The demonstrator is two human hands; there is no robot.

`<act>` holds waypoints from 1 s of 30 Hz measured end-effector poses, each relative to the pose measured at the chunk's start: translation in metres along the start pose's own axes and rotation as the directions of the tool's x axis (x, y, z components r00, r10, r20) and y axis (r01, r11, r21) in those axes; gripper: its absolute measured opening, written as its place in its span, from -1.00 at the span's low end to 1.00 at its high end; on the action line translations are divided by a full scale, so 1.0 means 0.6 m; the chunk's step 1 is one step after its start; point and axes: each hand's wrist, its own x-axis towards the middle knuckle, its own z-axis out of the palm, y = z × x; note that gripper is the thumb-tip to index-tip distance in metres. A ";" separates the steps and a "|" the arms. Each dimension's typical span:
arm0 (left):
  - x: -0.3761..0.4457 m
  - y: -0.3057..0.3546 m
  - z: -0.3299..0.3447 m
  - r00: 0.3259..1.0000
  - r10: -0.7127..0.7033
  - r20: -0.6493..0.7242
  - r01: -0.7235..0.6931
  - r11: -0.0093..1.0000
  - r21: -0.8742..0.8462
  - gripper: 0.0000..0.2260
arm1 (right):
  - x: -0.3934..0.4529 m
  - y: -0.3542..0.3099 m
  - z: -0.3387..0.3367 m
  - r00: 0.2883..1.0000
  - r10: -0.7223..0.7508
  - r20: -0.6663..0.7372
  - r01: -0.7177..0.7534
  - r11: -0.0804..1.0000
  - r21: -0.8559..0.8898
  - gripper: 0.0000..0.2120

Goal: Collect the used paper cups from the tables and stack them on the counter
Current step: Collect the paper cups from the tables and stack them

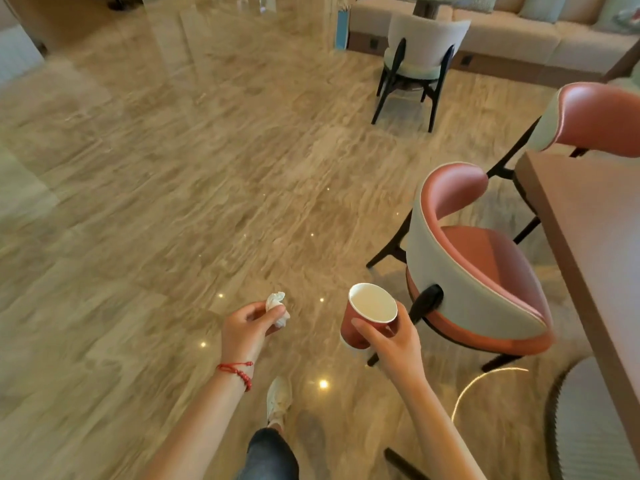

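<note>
Two hands over floor point(173, 202), right hand point(391, 337) gripping upright red cup point(363, 323), left hand point(246, 327) pinching crumpled tissue point(277, 306), chair point(478, 271) beside.

a pink chair point(485, 268) stands beside a wooden table point(595, 216) on the marbled floor point(173, 202).
</note>
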 end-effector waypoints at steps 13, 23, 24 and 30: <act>0.477 0.155 0.125 0.994 0.003 0.113 -0.007 0.999 0.032 -0.77 | 0.440 -0.094 0.141 0.996 0.015 -0.085 -0.013 1.000 0.028 -0.39; 0.835 0.246 0.296 0.995 -0.001 0.100 -0.005 0.998 0.060 -0.86 | 0.854 -0.148 0.170 0.994 0.010 -0.106 -0.007 0.999 0.031 -0.43; 0.867 0.260 0.312 0.994 -0.001 0.106 -0.005 0.998 0.063 -0.89 | 0.895 -0.161 0.172 0.995 0.010 -0.101 -0.006 0.999 0.035 -0.41; 1.062 0.350 0.379 0.996 0.031 0.081 -0.036 0.997 0.064 -0.96 | 1.120 -0.227 0.203 0.997 0.026 -0.072 -0.021 0.998 0.062 -0.50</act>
